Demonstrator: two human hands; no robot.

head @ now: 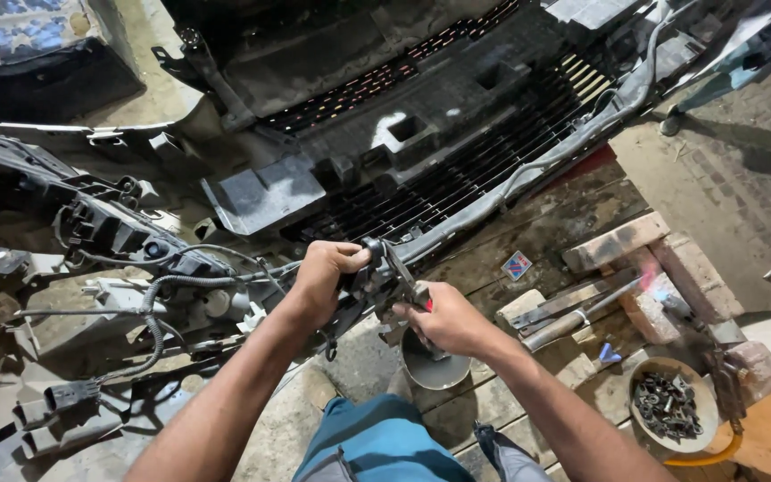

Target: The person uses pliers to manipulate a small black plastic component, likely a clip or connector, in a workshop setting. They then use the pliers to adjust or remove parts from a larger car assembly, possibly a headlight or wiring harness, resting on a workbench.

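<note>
Head view showed a large black plastic car bumper with a slatted grille point(457, 170) filling the upper frame, its grey corrugated wiring harness point(528, 174) running on a long diagonal from upper right down to centre. There, the left hand point(325, 272) was clamped on a small dark metal connector bracket point(375, 278), and the right hand point(446, 319), just beside it at lower right, was closed on red-handled pliers point(408, 287) touching that bracket.

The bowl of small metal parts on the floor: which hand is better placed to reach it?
Probably the right hand. The bowl of small metal parts lies on the person's right side, nearer that hand. The left hand is farther away, with its grip on the dark part.
</note>
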